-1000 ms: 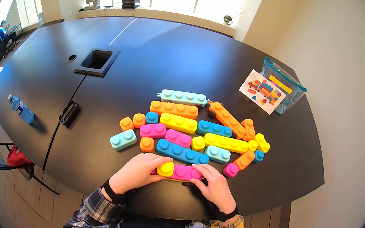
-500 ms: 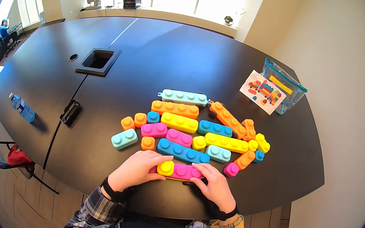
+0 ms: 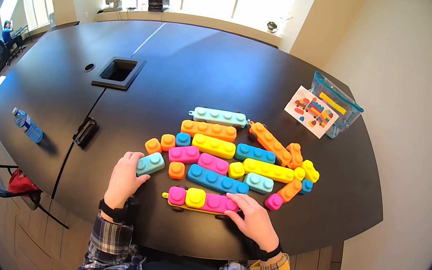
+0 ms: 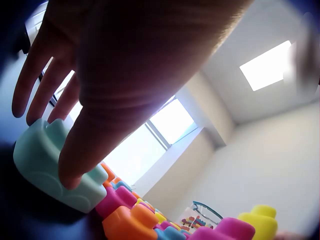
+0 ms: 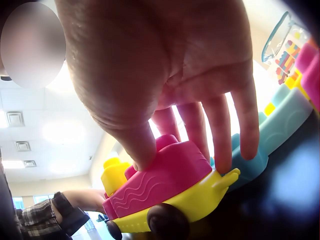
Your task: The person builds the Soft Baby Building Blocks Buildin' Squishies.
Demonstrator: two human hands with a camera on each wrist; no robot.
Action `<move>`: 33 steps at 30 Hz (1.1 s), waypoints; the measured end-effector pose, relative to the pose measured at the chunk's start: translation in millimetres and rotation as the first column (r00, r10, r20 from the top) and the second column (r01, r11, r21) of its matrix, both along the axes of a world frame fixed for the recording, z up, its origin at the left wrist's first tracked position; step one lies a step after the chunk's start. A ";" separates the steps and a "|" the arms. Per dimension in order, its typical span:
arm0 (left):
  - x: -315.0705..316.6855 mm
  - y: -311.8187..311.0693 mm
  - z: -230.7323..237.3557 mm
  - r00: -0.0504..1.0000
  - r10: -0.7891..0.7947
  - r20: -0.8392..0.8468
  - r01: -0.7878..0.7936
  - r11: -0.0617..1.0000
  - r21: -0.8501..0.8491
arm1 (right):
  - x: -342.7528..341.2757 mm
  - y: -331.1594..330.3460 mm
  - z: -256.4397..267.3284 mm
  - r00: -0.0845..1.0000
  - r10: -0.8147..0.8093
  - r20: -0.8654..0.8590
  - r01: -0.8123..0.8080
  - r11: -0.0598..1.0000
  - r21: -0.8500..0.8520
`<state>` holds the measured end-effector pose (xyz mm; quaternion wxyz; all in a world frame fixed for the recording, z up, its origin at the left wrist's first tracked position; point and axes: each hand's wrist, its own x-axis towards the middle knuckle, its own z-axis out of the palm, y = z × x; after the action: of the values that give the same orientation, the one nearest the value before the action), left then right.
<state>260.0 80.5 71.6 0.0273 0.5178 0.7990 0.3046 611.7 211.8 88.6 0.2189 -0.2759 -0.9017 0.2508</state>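
Large to small from my remote post: dark table under everything, yellow wheeled base between the two hands, its right end under the right hand, and a blue four-stud block ahead of that hand's fingertips. Right hand pinches the longer magenta block on the base between thumb and fingers; left hand I log as spread, thumb parted from fingers around a pale teal block, firmness of contact unreadable. Smallest: yellow cube atop the base, left of the right fingertips.
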 end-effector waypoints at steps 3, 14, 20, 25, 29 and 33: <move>-7.5 4.0 -10.0 0.998 -0.024 0.054 0.025 0.999 -0.026 | -0.2 0.2 -0.1 1.000 0.003 0.013 -0.003 1.000 0.023; 34.4 2.8 78.4 0.874 -0.437 0.211 0.375 0.885 0.277 | -9.5 -2.1 44.7 0.966 0.077 -0.248 -0.088 0.996 -0.031; 69.9 28.0 82.6 0.731 -0.675 0.100 0.625 0.721 0.299 | -33.2 0.1 70.8 0.956 0.213 -0.202 -0.184 0.971 0.155; 77.7 34.0 72.7 0.707 -0.702 0.082 0.656 0.695 0.294 | -30.7 6.1 59.0 0.961 0.208 -0.182 -0.185 0.973 0.135; 76.5 26.5 67.5 0.707 -0.642 0.296 0.583 0.767 0.268 | -19.9 5.6 56.9 0.969 0.120 -0.214 -0.125 0.992 -0.013; 59.0 16.8 45.1 0.760 -0.609 0.227 0.604 0.791 0.098 | -5.1 6.3 42.2 0.980 0.070 -0.188 -0.100 0.982 -0.159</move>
<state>319.1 97.3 116.7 0.2186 0.7063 0.5758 0.3490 606.6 218.0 130.8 0.2654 -0.2304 -0.8646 0.3591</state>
